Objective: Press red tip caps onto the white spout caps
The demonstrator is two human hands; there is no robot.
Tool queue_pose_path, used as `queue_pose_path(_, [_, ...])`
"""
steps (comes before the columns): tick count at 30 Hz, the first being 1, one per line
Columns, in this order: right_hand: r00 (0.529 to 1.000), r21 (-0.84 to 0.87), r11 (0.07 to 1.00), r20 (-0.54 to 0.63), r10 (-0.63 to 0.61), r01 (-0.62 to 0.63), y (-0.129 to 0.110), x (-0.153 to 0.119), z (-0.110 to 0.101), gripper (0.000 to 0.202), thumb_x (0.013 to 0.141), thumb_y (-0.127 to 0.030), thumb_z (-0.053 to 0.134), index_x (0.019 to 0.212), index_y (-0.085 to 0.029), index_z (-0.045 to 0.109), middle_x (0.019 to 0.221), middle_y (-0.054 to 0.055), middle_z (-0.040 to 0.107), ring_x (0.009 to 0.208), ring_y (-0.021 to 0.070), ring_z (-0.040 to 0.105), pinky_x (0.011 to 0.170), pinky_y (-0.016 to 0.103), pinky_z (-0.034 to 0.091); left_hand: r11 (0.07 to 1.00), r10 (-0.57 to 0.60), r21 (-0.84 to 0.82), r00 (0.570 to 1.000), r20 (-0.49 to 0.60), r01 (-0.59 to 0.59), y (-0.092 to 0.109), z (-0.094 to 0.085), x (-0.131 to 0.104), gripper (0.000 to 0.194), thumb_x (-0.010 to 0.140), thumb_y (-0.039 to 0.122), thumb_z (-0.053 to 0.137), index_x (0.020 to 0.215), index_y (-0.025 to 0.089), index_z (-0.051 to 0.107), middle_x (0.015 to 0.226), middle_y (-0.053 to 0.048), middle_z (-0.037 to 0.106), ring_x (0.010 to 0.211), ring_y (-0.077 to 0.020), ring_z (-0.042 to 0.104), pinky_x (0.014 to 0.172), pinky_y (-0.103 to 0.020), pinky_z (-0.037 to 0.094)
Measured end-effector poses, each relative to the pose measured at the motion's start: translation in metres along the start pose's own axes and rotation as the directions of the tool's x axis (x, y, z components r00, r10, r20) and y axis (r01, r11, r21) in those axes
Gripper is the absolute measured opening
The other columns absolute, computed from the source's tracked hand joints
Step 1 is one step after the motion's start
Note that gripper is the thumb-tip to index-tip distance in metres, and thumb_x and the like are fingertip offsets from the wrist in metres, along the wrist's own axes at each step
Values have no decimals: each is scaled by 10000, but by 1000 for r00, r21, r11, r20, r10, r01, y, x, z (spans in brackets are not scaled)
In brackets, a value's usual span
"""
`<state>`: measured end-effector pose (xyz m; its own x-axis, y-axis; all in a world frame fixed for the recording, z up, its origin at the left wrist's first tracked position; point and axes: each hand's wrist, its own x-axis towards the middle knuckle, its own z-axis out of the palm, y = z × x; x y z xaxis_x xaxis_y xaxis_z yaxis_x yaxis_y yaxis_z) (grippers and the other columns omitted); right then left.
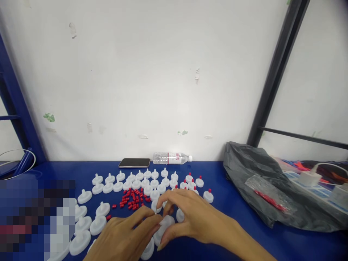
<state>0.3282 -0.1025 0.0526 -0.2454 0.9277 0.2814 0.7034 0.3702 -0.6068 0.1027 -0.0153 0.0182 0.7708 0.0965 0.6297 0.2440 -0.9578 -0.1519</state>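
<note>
Many round white plastic pieces with short stems (85, 196) stand on the blue table. Small red caps (133, 198) lie in a loose pile among them. On the right, several white pieces carry a red cap on the stem (208, 196). My right hand (187, 217) curls its thumb and fingers around a white piece (166, 223) near the front. My left hand (130, 232) meets it from the left, fingers bent and close together at that piece's edge. Whatever lies between the left fingertips is hidden.
A phone (134, 163) and a clear bottle on its side (171, 158) lie by the wall. A dark grey plastic bag (244, 181) with a clear packet (269, 195) covers the right side. White chargers (310, 178) sit beyond it. The lower left is pixelated.
</note>
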Motion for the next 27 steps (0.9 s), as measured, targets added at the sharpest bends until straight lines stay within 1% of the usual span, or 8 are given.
queue_pose_path(2, [1000,33,999,-23,-18,19,0,0,0,500,768,-532,878,1166,-310,673,1022,-24,729,950,181,669,817,245,476,999,-25,-33,1000,3,25,0,1,0,330,1103,231,314,1097,291,639,961,32,780,695,-127,763,482,-240,486])
queue_pose_path(7, [997,93,996,-82,-4,11,-2,-1,-3,472,759,-518,888,1119,-295,678,1035,-33,733,922,166,678,843,266,502,967,-206,-164,976,-63,194,1,1,1,161,1079,296,475,1129,279,628,928,53,769,679,-96,742,584,-181,540])
queue_pose_path(11, [993,59,998,-116,-23,30,-1,0,-1,446,810,-426,877,1191,-310,677,1129,-23,752,942,167,694,908,303,518,971,-194,-162,975,-108,175,2,-2,4,183,1096,322,453,1120,275,628,925,59,784,697,-82,752,617,-160,545])
queue_pose_path(15, [979,75,993,-191,-76,92,4,0,3,393,811,-423,877,1148,-299,717,1069,-24,781,918,170,716,868,291,544,981,-189,-85,965,-182,176,2,0,5,185,1088,378,476,1167,282,613,916,54,785,707,-111,770,564,-199,516])
queue_pose_path(18, [959,79,986,-255,-120,144,5,-1,6,350,802,-417,883,1094,-285,740,1055,-20,800,895,172,742,862,290,561,979,-200,-57,976,-89,195,4,2,3,233,1104,342,405,1015,283,612,802,62,720,580,-129,716,478,-258,434])
queue_pose_path(20, [947,83,976,-271,-171,200,5,-2,8,334,817,-395,874,1097,-276,738,1095,-11,803,946,175,759,890,285,572,978,-195,-73,981,7,195,4,3,2,305,1101,263,347,913,277,586,754,59,675,524,-136,662,465,-283,384])
queue_pose_path(22, [931,90,961,-288,-226,262,5,-1,12,322,830,-380,865,1096,-257,732,1113,5,804,981,174,768,897,270,584,979,-174,-99,983,59,179,5,2,1,324,1079,198,330,858,271,555,746,55,659,493,-135,614,462,-294,348])
queue_pose_path(27, [849,19,914,-379,-369,406,4,1,24,300,849,-378,850,1058,-215,709,1079,42,815,977,172,787,883,239,605,977,-155,-145,988,19,156,5,-5,-3,318,1054,156,315,856,272,536,704,64,649,472,-127,570,467,-278,348])
